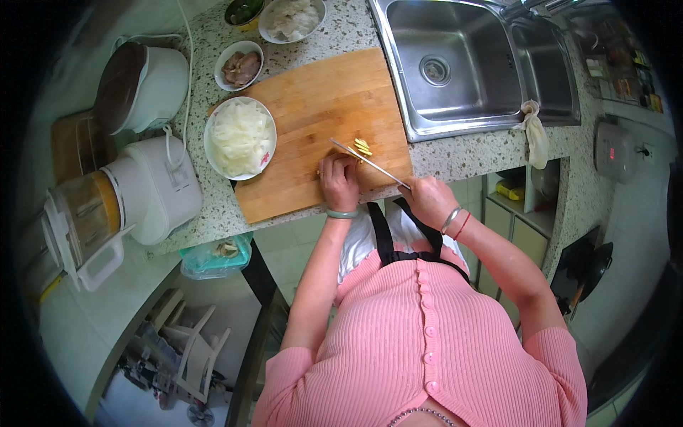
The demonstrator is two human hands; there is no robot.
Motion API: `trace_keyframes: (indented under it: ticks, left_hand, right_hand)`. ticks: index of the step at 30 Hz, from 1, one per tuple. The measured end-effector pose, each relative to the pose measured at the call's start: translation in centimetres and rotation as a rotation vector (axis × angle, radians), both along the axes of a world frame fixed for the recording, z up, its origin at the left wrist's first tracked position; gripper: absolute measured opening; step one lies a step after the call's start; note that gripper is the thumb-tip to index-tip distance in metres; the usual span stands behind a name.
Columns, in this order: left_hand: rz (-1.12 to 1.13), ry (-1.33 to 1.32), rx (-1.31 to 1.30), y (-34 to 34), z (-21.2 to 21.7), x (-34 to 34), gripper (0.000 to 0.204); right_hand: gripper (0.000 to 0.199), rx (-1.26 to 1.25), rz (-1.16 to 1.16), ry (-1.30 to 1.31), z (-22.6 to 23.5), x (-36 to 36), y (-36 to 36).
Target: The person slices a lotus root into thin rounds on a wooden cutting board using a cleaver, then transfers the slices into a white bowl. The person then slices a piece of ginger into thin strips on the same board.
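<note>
My right hand point(430, 202) is closed around the handle of a kitchen knife point(370, 163), whose blade slants up and left over the cutting board point(313, 99). A small pile of thin yellow strips point(363, 146), perhaps ginger, lies just beyond the blade. Beside the blade on its left, my left hand point(339, 183) rests on the board with fingers curled down. Whatever lies beneath those fingers is mostly hidden. Left on the board's edge stands a white bowl point(266, 161) heaped with pale, thin slices point(240, 136).
Behind the board are a small bowl of meat pieces point(240, 67), a bowl of whitish food point(292, 18) and a bowl of greens point(244, 10). A steel sink point(455, 71) lies right, with a cloth point(533, 135) on its edge. Left stand a blender point(135, 192) and a white appliance point(153, 85).
</note>
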State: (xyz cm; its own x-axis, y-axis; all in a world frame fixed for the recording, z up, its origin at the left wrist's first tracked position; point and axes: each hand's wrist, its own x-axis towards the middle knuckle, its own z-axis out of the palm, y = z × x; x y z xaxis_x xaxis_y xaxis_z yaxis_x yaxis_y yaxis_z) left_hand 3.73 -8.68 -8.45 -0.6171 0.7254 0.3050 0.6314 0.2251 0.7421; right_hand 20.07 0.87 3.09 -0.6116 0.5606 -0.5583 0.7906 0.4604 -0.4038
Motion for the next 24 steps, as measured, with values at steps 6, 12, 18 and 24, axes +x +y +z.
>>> trace_keyframes:
  ticks: [6,12,18,24]
  left_hand:
    - [-0.032,0.012,-0.005,0.1,0.5,-0.1,0.01]
    - [-0.027,-0.017,0.013,0.0,0.5,-0.7,0.009]
    - [0.238,-0.338,0.107,-2.6,2.8,-1.7,0.007]
    - [-0.188,-0.216,-0.114,-1.7,8.7,-5.4,0.012]
  right_hand:
    - [0.022,-0.06,-0.05,0.025,-2.1,0.4,-0.8]
    - [0.017,0.011,-0.014,0.005,-2.4,-0.8,-0.5]
    - [0.029,0.245,0.043,0.139,0.1,1.5,-0.6]
    - [0.05,0.459,0.133,0.174,0.2,2.9,0.3]
